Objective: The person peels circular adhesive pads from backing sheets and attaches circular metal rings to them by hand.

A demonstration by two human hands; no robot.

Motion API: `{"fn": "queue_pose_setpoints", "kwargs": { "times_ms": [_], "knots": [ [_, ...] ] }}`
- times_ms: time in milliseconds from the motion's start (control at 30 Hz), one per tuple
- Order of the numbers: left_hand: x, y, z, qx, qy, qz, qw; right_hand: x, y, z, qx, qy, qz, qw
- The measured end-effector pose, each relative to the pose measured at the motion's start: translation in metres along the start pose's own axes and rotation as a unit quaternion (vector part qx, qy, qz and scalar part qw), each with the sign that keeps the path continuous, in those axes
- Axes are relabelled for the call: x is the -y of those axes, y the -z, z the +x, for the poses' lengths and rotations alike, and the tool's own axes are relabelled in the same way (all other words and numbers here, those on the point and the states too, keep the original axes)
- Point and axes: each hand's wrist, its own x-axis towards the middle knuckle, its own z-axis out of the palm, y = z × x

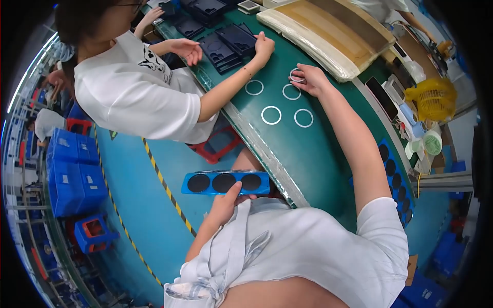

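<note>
My left hand (228, 201) grips a blue strip (205, 190) bearing three black discs, its thumb pressed on the strip near the middle disc. The strip is beside the table's front edge. Over the green table (328, 149), the fingers of my right hand (310, 80) pinch a white ring (297, 69). Close below those fingers lies another white ring (291, 99). Further rings rest flat on the table: one at the left (254, 94), one nearer me (271, 123) and one to its right (303, 126).
A co-worker (133, 92) stands at the left, one hand touching black trays (226, 46). A wrapped stack of sheets (328, 36) lies at the back. Phone (381, 97), yellow basket (434, 100) and small fan (432, 142) are at the right. A red stool (218, 146) stands beside the table.
</note>
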Motion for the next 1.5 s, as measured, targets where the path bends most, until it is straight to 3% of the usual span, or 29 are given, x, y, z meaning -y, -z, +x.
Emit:
{"fn": "queue_pose_setpoints", "kwargs": {
  "times_ms": [133, 300, 333, 400, 467, 500, 533, 600, 667, 700, 733, 800, 833, 867, 933, 1000, 1100, 1200, 1367, 1400, 1433, 1500],
  "knots": [
    [0.003, 0.005, 0.002, 0.012, -0.002, -0.004, 1.0, 0.003, -0.004, 0.017, -0.017, 0.013, -0.028, 0.999],
    [-0.004, 0.005, 0.002, -0.012, 0.002, 0.054, 0.998, 0.009, -0.01, -0.02, -0.091, 0.131, -0.279, 0.947],
    [-0.007, 0.006, 0.002, -0.001, 0.003, 0.066, 0.998, 0.001, -0.012, -0.023, -0.124, 0.214, -0.378, 0.892],
    [-0.01, 0.002, 0.002, 0.002, -0.013, 0.095, 0.995, -0.025, -0.023, -0.059, 0.01, 0.424, -0.361, 0.83],
    [-0.011, 0.0, 0.004, 0.038, -0.011, 0.125, 0.991, -0.042, -0.045, -0.125, 0.272, 0.321, -0.324, 0.847],
    [-0.012, -0.001, 0.004, 0.043, -0.008, 0.142, 0.989, -0.044, -0.052, -0.158, 0.366, 0.272, -0.346, 0.82],
    [-0.012, -0.003, 0.003, 0.052, -0.006, 0.16, 0.986, -0.058, -0.059, -0.168, 0.43, 0.338, -0.353, 0.759],
    [-0.009, -0.005, 0.004, 0.064, -0.011, 0.157, 0.985, -0.077, -0.07, -0.19, 0.458, 0.375, -0.374, 0.714],
    [-0.006, 0.002, 0.006, 0.128, -0.037, 0.278, 0.951, -0.091, -0.075, -0.199, 0.433, 0.412, -0.4, 0.695],
    [-0.015, 0.0, -0.006, 0.087, -0.101, 0.448, 0.884, -0.091, -0.078, -0.205, 0.436, 0.406, -0.404, 0.694],
    [-0.015, 0.003, -0.008, 0.087, -0.101, 0.446, 0.885, -0.09, -0.08, -0.208, 0.438, 0.399, -0.409, 0.694],
    [-0.014, 0.004, -0.008, 0.118, -0.052, 0.533, 0.836, -0.09, -0.079, -0.208, 0.45, 0.384, -0.404, 0.698],
    [-0.021, -0.003, -0.011, 0.098, 0.021, 0.556, 0.825, -0.089, -0.078, -0.206, 0.459, 0.37, -0.398, 0.703],
    [-0.019, -0.002, -0.011, 0.103, 0.018, 0.557, 0.824, -0.088, -0.077, -0.205, 0.454, 0.371, -0.401, 0.704],
    [-0.012, -0.001, -0.012, 0.115, -0.05, 0.456, 0.881, -0.084, -0.073, -0.205, 0.494, 0.295, -0.381, 0.724],
    [-0.01, -0.007, -0.012, 0.128, -0.102, 0.408, 0.898, -0.078, -0.068, -0.206, 0.475, 0.232, -0.386, 0.756],
    [0.001, -0.001, -0.01, 0.117, -0.118, 0.323, 0.932, -0.085, -0.045, -0.182, 0.347, 0.088, -0.143, 0.923],
    [0.002, 0.018, -0.002, 0.007, 0.078, 0.229, 0.97, -0.059, 0.005, -0.135, 0.158, 0.048, -0.051, 0.985],
    [0.008, 0.017, 0.002, -0.022, 0.04, 0.167, 0.985, -0.043, 0.077, -0.087, -0.027, 0.085, -0.134, 0.987],
    [0.013, 0.019, 0.007, -0.006, 0.027, 0.164, 0.986, -0.046, 0.083, -0.084, -0.072, 0.116, -0.19, 0.972],
    [0.007, 0.016, 0.01, 0.076, 0.011, 0.141, 0.987, -0.046, 0.085, -0.083, -0.088, 0.143, -0.241, 0.956],
    [-0.001, 0.002, 0.006, 0.055, 0.017, 0.121, 0.991, -0.036, 0.079, -0.1, -0.127, 0.161, -0.386, 0.899]
  ]
}}
